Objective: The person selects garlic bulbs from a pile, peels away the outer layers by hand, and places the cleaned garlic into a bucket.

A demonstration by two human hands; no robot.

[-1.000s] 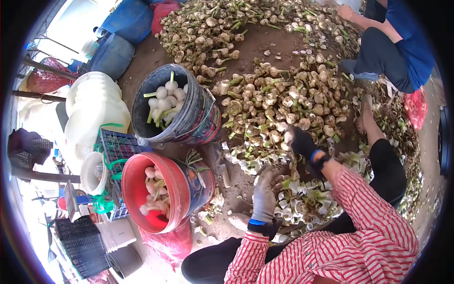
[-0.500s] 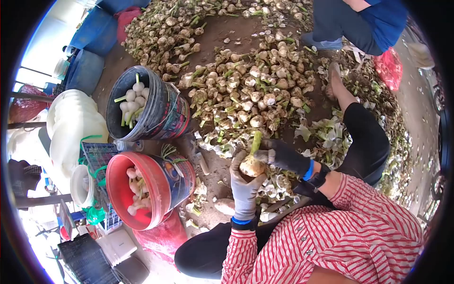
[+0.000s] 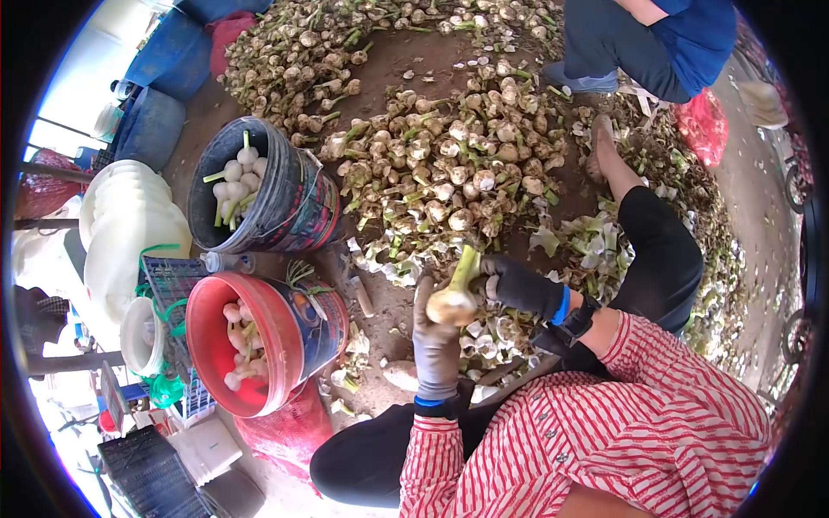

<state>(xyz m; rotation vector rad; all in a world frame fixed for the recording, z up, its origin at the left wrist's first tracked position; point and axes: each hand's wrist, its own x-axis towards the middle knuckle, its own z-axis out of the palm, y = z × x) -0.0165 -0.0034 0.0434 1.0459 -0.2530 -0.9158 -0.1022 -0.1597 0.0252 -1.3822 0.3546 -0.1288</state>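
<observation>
A muddy garlic bulb (image 3: 452, 306) with a thick green stem pointing up is between my two gloved hands. My left hand (image 3: 436, 339), in a grey glove, is wrapped round the bulb's left side and underside. My right hand (image 3: 521, 287), in a darker glove, is closed close to the stem's right side; what its fingertips hold, if anything, is hidden. Just beyond lies a heap of unpeeled garlic (image 3: 466, 164), with loose pale skins (image 3: 501, 341) below the bulb.
At the left a dark bucket (image 3: 259, 186) and a red bucket (image 3: 259, 345) hold cleaned garlic. A red mesh sack (image 3: 289, 432) lies below them. Another person (image 3: 617, 47) sits at the top right. White containers (image 3: 138, 233) stand at the far left.
The bulb has tilted and moved slightly left and down, with its stem leaning right. My left hand has shifted a little lower and its fingers look blurred. The whole view has shifted slightly.
</observation>
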